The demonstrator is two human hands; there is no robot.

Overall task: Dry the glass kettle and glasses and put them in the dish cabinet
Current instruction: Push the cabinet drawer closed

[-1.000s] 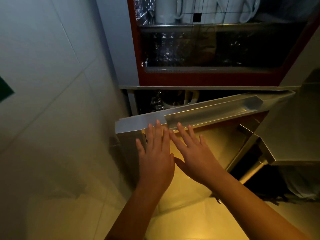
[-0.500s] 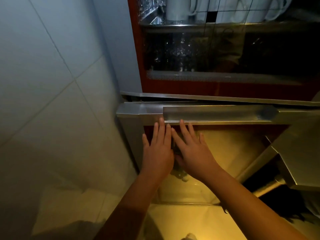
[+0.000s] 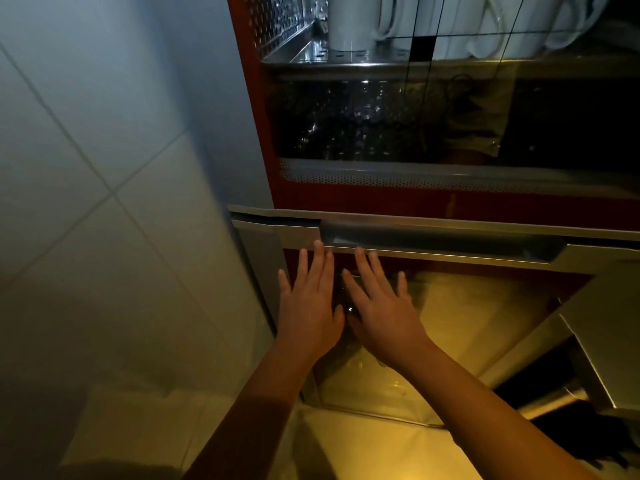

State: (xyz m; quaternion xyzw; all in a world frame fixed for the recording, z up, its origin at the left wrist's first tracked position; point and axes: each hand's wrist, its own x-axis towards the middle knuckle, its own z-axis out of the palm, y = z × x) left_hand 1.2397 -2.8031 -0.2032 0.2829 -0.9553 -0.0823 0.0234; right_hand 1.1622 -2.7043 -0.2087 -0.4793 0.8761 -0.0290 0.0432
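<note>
I see left hand and right hand, fingers straight, flat against door, frame centre.

Dim, yellow glare, wide-angle distortion

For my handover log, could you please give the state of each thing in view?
Lower door: shut or very nearly so.
Upper door: shut.
Left hand: open, flat on the lower door.
Right hand: open, flat on the lower door.
Mugs: on the top shelf, behind glass.
</note>
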